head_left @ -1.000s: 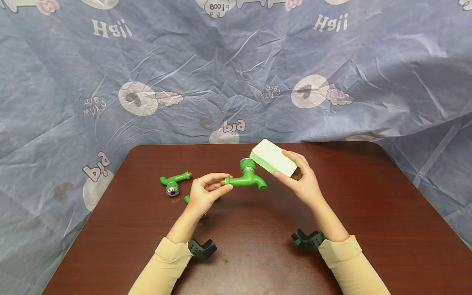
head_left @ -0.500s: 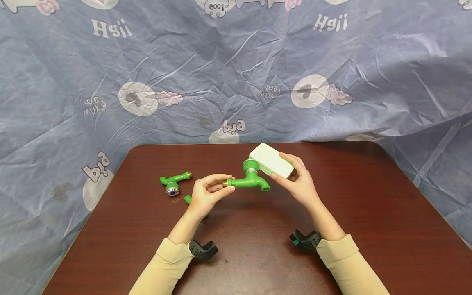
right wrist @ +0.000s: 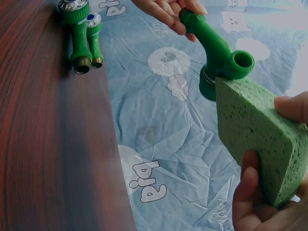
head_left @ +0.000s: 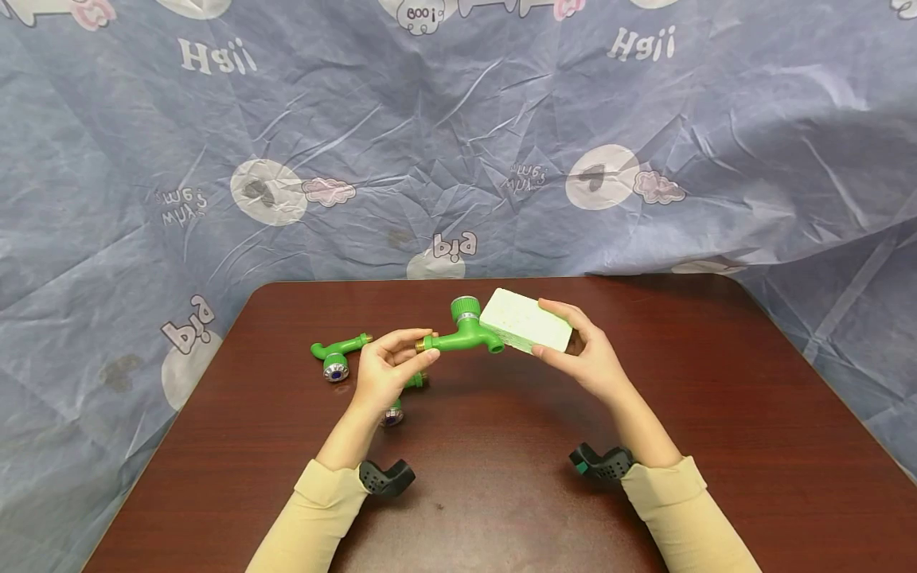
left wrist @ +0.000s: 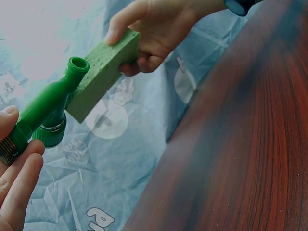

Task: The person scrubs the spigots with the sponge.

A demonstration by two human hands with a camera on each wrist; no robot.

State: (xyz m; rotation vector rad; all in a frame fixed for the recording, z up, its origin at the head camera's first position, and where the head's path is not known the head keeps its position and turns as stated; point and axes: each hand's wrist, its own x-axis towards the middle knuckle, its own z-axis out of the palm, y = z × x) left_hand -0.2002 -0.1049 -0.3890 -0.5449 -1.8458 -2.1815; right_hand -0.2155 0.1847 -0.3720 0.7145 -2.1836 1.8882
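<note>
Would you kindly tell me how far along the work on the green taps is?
Done: one tap is raised in the left hand. Underway: the right hand holds the sponge against it, apparently wiping. Left: probably finishing this tap; I cannot tell whether the two taps on the table are wiped.

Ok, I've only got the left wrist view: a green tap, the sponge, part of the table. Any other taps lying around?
Observer: Yes, two. In the head view, one tap lies on the table to the left of the left hand, and a second tap is partly hidden behind that hand.
Operator: What marks the first one?
Observer: A silver cap with a blue centre.
Operator: And the sponge end behind my tap, where does it sit?
Observer: In the right wrist view, that end of the sponge is between the held tap's knob and spout; I can't tell how firmly it presses.
</note>
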